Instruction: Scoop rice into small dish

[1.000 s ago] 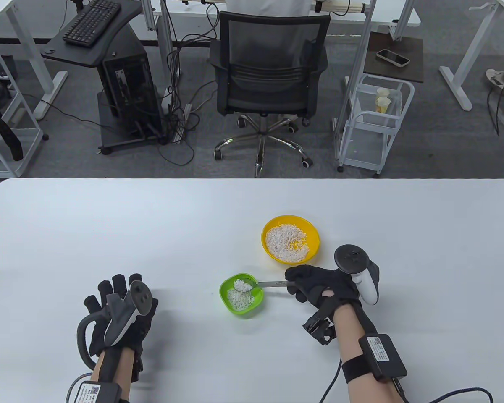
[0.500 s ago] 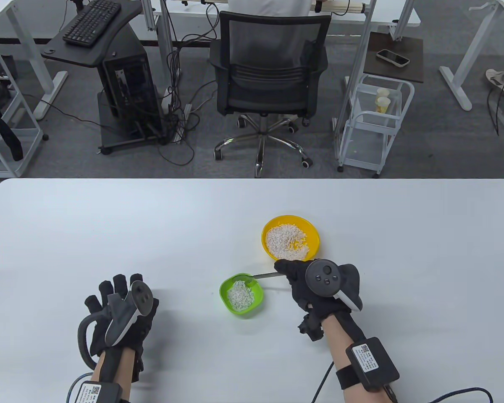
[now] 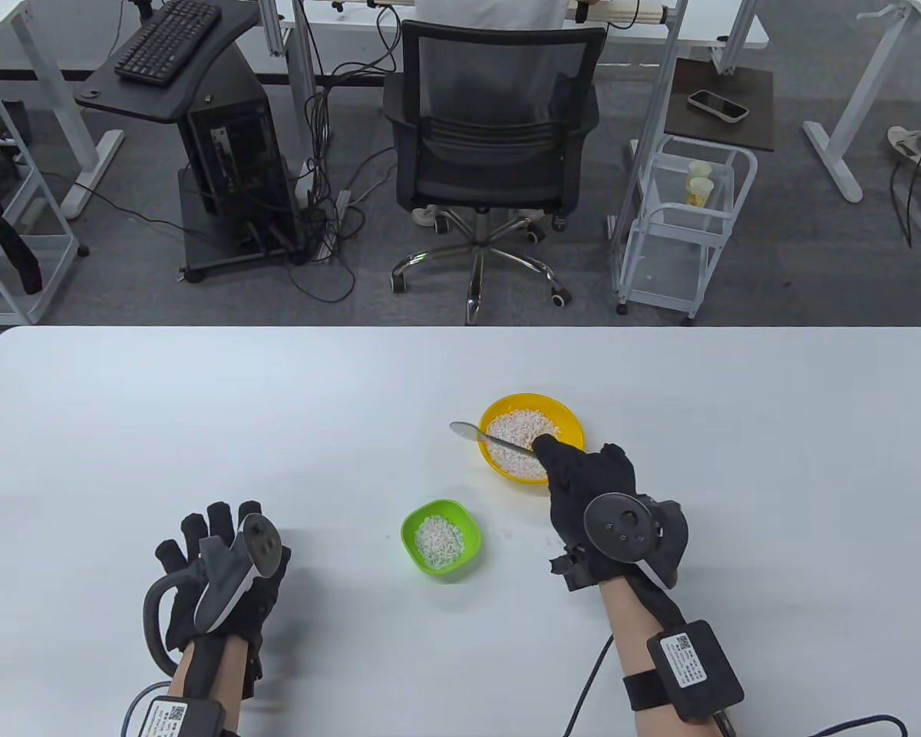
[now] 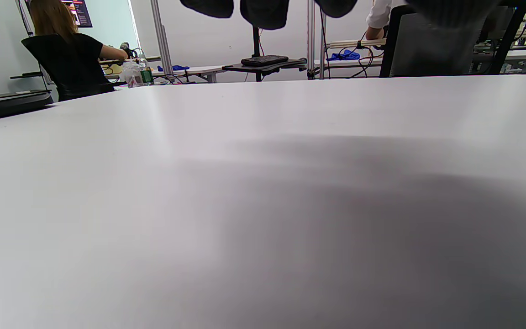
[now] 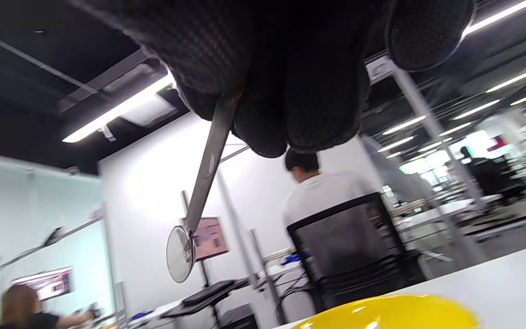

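A yellow bowl (image 3: 572, 431) holds white rice (image 3: 518, 430) at the table's middle right. A small green dish (image 3: 472, 543) with some rice in it stands in front of it, to the left. My right hand (image 3: 583, 484) grips a metal spoon (image 3: 476, 432) by the handle; the spoon's empty bowl sticks out over the yellow bowl's left rim. In the right wrist view the spoon (image 5: 199, 201) hangs from my gloved fingers (image 5: 290, 91) above the yellow bowl's rim (image 5: 391, 313). My left hand (image 3: 215, 560) rests flat on the table at the lower left, holding nothing.
The white table (image 3: 199, 414) stretches wide to the left and back. Beyond its far edge stand an office chair (image 3: 495, 130), a computer cart (image 3: 222, 153) and a white wire trolley (image 3: 683, 223).
My right hand tipped the rice from the spoon into the green dish, then lifted the empty spoon back and to the right, over the yellow bowl. The left hand has not moved.
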### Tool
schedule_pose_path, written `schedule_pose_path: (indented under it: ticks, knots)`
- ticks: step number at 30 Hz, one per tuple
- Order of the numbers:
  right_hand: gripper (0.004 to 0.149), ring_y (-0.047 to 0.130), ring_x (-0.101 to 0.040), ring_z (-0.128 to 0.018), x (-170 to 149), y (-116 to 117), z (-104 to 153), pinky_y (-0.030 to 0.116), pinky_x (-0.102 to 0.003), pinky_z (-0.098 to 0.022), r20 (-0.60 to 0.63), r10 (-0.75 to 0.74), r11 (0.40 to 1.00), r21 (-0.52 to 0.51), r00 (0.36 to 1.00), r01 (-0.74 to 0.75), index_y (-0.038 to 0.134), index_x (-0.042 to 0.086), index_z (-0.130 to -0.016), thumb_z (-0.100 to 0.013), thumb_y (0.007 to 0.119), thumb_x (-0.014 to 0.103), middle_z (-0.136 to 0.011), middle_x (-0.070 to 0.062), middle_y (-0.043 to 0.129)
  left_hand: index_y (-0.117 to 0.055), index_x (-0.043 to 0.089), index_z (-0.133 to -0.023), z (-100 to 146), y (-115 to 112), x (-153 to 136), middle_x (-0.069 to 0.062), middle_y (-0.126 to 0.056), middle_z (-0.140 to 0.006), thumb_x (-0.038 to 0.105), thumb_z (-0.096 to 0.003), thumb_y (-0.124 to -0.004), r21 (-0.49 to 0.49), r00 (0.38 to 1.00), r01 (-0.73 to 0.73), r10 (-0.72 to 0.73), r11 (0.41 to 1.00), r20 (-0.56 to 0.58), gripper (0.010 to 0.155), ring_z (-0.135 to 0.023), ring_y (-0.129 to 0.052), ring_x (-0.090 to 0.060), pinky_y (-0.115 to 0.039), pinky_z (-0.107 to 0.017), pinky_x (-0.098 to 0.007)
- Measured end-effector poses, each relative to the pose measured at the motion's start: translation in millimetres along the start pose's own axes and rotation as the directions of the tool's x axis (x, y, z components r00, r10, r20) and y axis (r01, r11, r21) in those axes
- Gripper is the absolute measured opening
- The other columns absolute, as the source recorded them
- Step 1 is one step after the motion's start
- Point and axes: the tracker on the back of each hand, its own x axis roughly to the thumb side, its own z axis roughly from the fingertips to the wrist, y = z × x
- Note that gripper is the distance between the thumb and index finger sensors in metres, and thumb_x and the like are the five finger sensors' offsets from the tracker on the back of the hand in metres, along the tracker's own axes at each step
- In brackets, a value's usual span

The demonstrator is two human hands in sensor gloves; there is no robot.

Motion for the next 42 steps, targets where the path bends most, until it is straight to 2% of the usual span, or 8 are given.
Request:
schedule_pose_path:
  ticks: [7, 12, 17, 24, 28, 32, 36, 42]
  knots:
    - [0.04, 0.097, -0.035, -0.063, -44.7, 9.8, -0.8, 0.058, -0.071, -0.067, -0.207, 0.224, 0.974, 0.023, 0.952, -0.224, 0.083, 0.02, -0.093, -0.053, 0.078, 0.02, -0.084, -0.009, 0.099, -0.035, 0.045, -0.111, -0.2, -2.8, 3.9, 0.006, -0.038, -0.127, 0.066, -0.046, -0.06, -0.005, 1.0, 0.023, -0.023, 1.0, 0.001, 0.073, -0.119, -0.037, -0.027, -0.031, -0.084, -0.061]
    - [0.04, 0.098, -0.033, -0.063, -40.6, 25.8, -2.8, 0.06, -0.069, -0.066, -0.044, 0.471, 0.882, 0.028, 0.881, -0.47, 0.083, 0.02, -0.093, -0.053, 0.078, 0.022, -0.084, -0.008, 0.1, -0.035, 0.044, -0.111, -0.8, -4.0, 4.6, 0.006, -0.038, -0.127, 0.066, -0.0461, -0.06, -0.014, 0.999, 0.032, -0.032, 0.999, 0.003, 0.073, -0.119, -0.037, -0.027, -0.031, -0.084, -0.061]
    - [0.04, 0.1, -0.032, -0.062, -39.5, 40.3, -1.8, 0.062, -0.069, -0.065, 0.001, 0.522, 0.851, 0.061, 0.853, -0.521, 0.083, 0.019, -0.092, -0.053, 0.078, 0.022, -0.083, -0.008, 0.101, -0.035, 0.044, -0.111, -0.4, -4.1, 4.6, 0.006, -0.038, -0.127, 0.066, -0.0461, -0.06, -0.02, 0.999, 0.036, -0.036, 0.999, -0.002, 0.073, -0.119, -0.037, -0.028, -0.031, -0.084, -0.061]
    - [0.04, 0.1, -0.034, -0.062, -52.5, 49.6, -2.1, 0.061, -0.071, -0.063, -0.176, 0.249, 0.951, 0.229, 0.952, -0.207, 0.084, 0.016, -0.092, -0.052, 0.078, 0.02, -0.08, -0.011, 0.102, -0.035, 0.044, -0.111, -0.4, -3.7, 4.3, 0.006, -0.038, -0.127, 0.066, -0.0461, -0.06, -0.02, 0.999, 0.032, -0.032, 0.999, 0.002, 0.073, -0.119, -0.037, -0.028, -0.032, -0.084, -0.061]
    - [0.04, 0.1, -0.036, -0.059, -59.8, 49.1, -0.7, 0.06, -0.072, -0.062, -0.347, 0.052, 0.966, 0.255, 0.937, 0.041, 0.085, 0.012, -0.091, -0.052, 0.078, 0.018, -0.078, -0.015, 0.103, -0.035, 0.044, -0.111, -0.5, -3.5, 4.2, 0.006, -0.038, -0.127, 0.066, -0.0461, -0.06, -0.017, 1.0, 0.024, -0.024, 1.0, 0.003, 0.073, -0.119, -0.037, -0.027, -0.031, -0.084, -0.061]
    - [0.04, 0.099, -0.037, -0.055, -69.5, 51.0, 2.5, 0.06, -0.073, -0.06, -0.495, -0.114, 0.931, 0.249, 0.861, 0.267, 0.085, 0.008, -0.091, -0.052, 0.077, 0.016, -0.075, -0.019, 0.103, -0.035, 0.044, -0.111, -0.6, -4.0, 5.2, 0.006, -0.038, -0.127, 0.066, -0.0461, -0.06, -0.022, 0.999, 0.032, -0.032, 0.999, 0.005, 0.073, -0.119, -0.037, -0.027, -0.031, -0.084, -0.061]
    - [0.041, 0.098, -0.039, -0.051, -79.2, 56.5, 8.0, 0.059, -0.074, -0.06, -0.656, -0.265, 0.859, 0.173, 0.707, 0.482, 0.083, 0.003, -0.092, -0.053, 0.076, 0.014, -0.073, -0.024, 0.101, -0.035, 0.044, -0.111, -0.4, -3.5, 5.5, 0.006, -0.038, -0.127, 0.066, -0.0461, -0.06, -0.018, 1.0, 0.027, -0.027, 0.999, 0.01, 0.073, -0.119, -0.038, -0.027, -0.032, -0.084, -0.061]
    - [0.041, 0.095, -0.042, -0.05, -85.8, 58.5, 15.5, 0.058, -0.075, -0.059, -0.749, -0.309, 0.844, 0.068, 0.586, 0.532, 0.081, 0.002, -0.092, -0.053, 0.071, 0.01, -0.073, -0.027, 0.098, -0.035, 0.044, -0.111, -0.4, -3.5, 4.9, 0.006, -0.038, -0.127, 0.066, -0.0461, -0.06, -0.019, 1.0, 0.02, -0.02, 1.0, 0.007, 0.073, -0.119, -0.038, -0.027, -0.032, -0.084, -0.061]
